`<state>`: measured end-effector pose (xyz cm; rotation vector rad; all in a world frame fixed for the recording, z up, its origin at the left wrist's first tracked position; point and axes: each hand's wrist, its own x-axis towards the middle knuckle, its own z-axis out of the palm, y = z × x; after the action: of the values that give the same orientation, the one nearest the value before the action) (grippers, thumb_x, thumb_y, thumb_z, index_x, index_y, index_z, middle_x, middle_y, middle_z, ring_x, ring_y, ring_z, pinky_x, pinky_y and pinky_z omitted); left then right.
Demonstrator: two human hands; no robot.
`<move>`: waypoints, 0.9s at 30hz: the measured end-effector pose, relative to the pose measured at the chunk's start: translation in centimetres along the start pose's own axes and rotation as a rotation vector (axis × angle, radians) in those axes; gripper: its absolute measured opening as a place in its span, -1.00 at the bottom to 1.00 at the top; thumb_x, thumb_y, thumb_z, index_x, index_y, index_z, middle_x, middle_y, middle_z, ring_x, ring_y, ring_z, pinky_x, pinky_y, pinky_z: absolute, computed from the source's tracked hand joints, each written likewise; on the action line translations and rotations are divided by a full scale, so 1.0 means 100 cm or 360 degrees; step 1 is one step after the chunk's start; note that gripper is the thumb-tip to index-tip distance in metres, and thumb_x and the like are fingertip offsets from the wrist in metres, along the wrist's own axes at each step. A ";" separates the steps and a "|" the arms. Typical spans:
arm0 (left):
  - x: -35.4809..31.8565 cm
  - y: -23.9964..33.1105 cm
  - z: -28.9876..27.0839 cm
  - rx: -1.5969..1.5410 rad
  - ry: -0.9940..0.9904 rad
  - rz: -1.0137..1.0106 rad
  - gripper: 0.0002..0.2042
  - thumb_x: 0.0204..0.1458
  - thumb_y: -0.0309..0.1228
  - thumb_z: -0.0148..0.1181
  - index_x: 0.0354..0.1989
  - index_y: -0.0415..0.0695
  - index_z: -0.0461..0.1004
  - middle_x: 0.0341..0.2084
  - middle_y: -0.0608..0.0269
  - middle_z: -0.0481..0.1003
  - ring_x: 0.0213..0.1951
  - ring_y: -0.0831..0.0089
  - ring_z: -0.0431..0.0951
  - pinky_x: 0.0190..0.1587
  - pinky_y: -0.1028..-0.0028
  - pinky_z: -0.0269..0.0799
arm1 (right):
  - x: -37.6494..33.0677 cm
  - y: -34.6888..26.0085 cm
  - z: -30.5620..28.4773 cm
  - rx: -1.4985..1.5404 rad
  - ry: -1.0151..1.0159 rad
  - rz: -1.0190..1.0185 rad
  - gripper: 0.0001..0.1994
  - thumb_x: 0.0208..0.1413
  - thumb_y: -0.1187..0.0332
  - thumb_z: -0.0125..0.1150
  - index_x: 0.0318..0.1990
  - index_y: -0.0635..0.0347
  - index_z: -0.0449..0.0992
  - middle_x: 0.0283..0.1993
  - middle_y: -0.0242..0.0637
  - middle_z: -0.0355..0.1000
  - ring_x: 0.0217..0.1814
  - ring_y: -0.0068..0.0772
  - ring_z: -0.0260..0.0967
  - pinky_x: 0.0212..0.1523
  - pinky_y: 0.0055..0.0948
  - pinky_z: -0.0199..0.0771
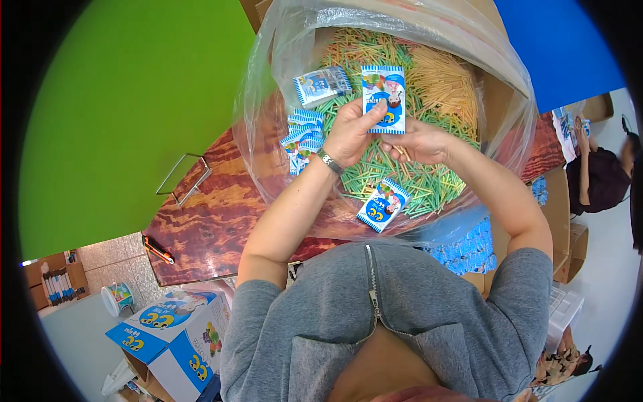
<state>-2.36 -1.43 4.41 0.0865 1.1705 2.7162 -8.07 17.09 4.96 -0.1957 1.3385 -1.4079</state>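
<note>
My left hand (349, 137), a metal watch on its wrist, pinches a blue-and-white printed packet (385, 80) upright, thumb across its front. Just to the right and below, my right hand (427, 142) is closed, with a few thin orange sticks (402, 150) showing at its fingertips. Both hands are above a large heap of thin green, yellow and orange sticks (418, 184) in a box lined with clear plastic (258, 134). Another packet (383, 205) lies at the heap's near side. One more packet (323, 86) and a cluster of packets (303, 141) rest along its left.
A red-brown table (207, 234) bears the box, with an orange-and-black cutter (159, 250) at its left edge and a bent wire stand (184, 177) nearby. A printed carton (167, 335) stands at lower left. Blue packets (472, 248) fill a box by my right elbow. People are at the right.
</note>
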 end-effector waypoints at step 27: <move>-0.052 0.005 -0.035 0.1972 0.0736 0.1031 -0.82 -0.23 -0.61 0.33 -0.44 -0.21 0.46 -0.47 0.14 0.52 -0.43 0.23 0.55 -0.39 0.36 0.45 | -0.039 -0.128 0.061 -0.1941 -0.0028 0.0234 -0.69 0.35 0.12 -0.08 -0.13 0.22 0.34 -0.39 -0.25 0.43 -0.46 -0.45 0.51 -0.48 -0.38 0.52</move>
<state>2.24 -5.27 2.44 -0.0130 3.2266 1.9213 -9.57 13.03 19.07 -0.8734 1.9900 -0.3056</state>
